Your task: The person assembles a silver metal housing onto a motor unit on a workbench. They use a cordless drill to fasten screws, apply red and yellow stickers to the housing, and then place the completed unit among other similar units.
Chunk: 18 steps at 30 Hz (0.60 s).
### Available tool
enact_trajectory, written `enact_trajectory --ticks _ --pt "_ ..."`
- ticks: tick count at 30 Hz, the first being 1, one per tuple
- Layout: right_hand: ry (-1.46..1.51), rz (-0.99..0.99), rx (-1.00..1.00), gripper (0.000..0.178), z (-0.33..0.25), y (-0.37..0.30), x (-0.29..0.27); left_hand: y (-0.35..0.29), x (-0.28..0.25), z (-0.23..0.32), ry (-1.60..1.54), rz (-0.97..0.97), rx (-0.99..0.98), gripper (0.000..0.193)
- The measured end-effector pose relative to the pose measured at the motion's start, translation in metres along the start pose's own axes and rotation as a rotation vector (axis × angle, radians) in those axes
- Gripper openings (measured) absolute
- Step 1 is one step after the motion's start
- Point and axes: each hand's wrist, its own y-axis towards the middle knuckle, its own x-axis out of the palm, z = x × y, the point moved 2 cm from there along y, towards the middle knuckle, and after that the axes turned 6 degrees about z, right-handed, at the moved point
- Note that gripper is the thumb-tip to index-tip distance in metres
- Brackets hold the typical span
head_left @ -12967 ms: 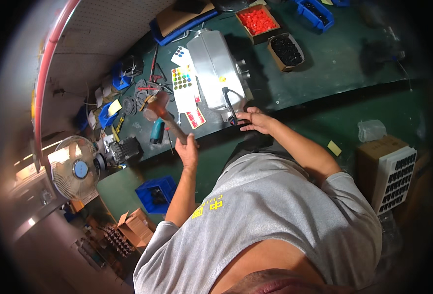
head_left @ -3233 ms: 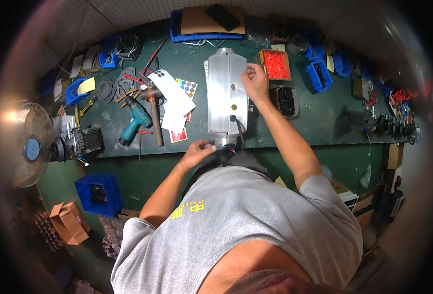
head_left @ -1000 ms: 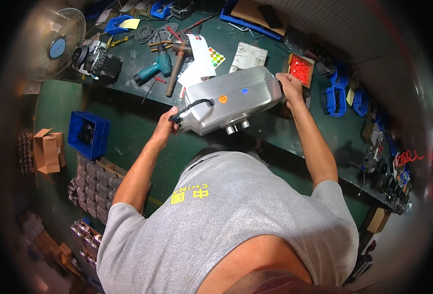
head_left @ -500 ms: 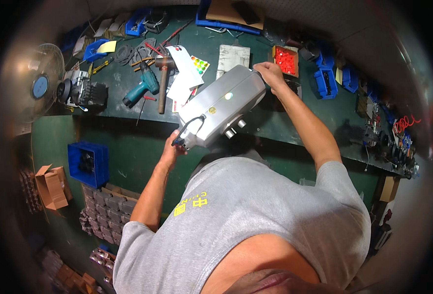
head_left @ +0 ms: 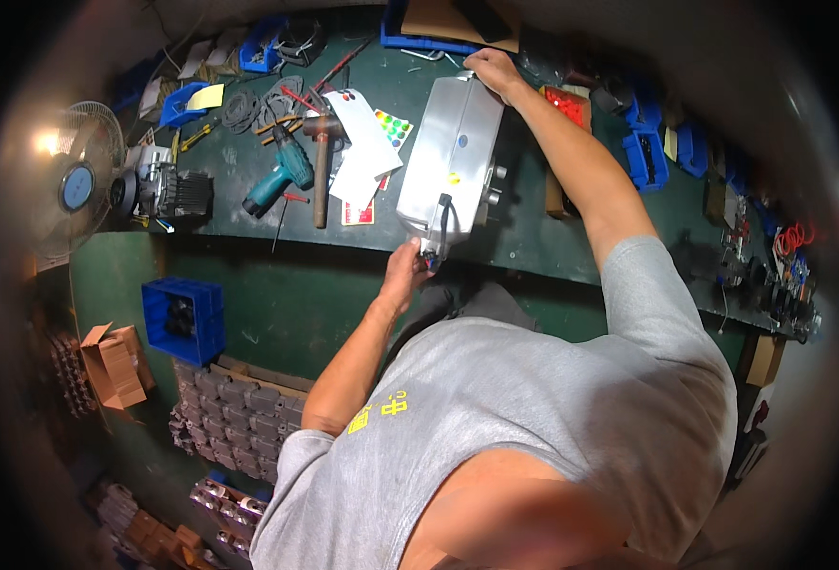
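A silver, box-shaped heater unit (head_left: 450,152) spans the space between my two hands at the bench's near edge, its long side running away from me. Two short pipe stubs stick out of its right side, and a black cable with a plug (head_left: 445,217) hangs at its near end. My left hand (head_left: 402,277) is closed on that near end, close to the cable. At the far end, my right hand (head_left: 495,74) grips the top corner. The undersides of the fingers are hidden, and I cannot tell whether the unit rests on the bench.
On the green bench (head_left: 239,171), left of the unit, lie a teal cordless drill (head_left: 282,174), a hammer (head_left: 321,176) and white sheets (head_left: 362,142). A red-filled box (head_left: 569,106) and blue bins (head_left: 646,160) stand right. A fan (head_left: 77,185) is far left; a blue crate (head_left: 184,318) sits below.
The heater unit has swung more upright in view and moved away from me over the bench. My left hand has moved right and my right hand farther out and slightly left.
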Motion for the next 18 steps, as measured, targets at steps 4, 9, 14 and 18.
enact_trajectory --ticks 4,9,14,18 --pt "-0.038 -0.031 -0.01 0.031 -0.001 0.026 0.012 0.014 0.019 -0.004 -0.015 0.024 0.015 0.043" --pt "-0.05 0.009 -0.122 0.037 0.019 0.044 0.028 0.025 0.023 -0.006 -0.006 0.022 -0.02 0.05" --pt "-0.058 -0.009 -0.136 0.04 0.026 0.049 0.026 0.019 0.035 -0.003 0.004 0.003 -0.033 0.054" --pt "-0.005 -0.047 -0.092 0.047 0.016 0.032 0.017 0.018 0.037 -0.007 0.029 0.003 -0.02 0.056"
